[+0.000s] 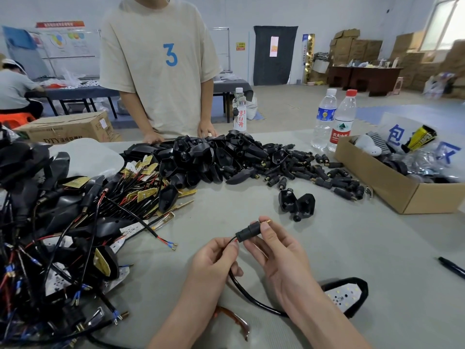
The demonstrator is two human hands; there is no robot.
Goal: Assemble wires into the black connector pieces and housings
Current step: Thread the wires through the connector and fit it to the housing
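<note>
Both hands meet over the table (352,248) in front of the wearer, sharing one piece. Right hand (281,255) has its grip closed on the black connector piece (247,232), thumb and fingertips pinching its upper end just below the brass tip (267,222). Left hand (216,260) pinches the thin red and black wires (232,241) where they enter the connector's lower end. The connector's long axis runs tilted, from about 8 o'clock at the wire end up to about 2 o'clock at the brass tip, so it points up and away to the right. From under the left fingers a black cable (249,293) curves down toward 5 o'clock, passes under the right wrist and reaches a black housing with a white LED board (348,294) lying flat on the table near the right forearm.

At 12 o'clock from the hands sits a heap of black housings (201,157), with loose black connector pieces (314,172) spilling to its right. Two more housings (297,202) lie apart, just beyond the hands. At 9 o'clock a tangle of wired assemblies (63,235) covers the table's left side. A cardboard box (392,187) stands at 2 o'clock, two water bottles (334,119) behind it. A black pen (451,267) lies at 3 o'clock. A person in a beige shirt (161,64) stands at the far edge, hands on the table.
</note>
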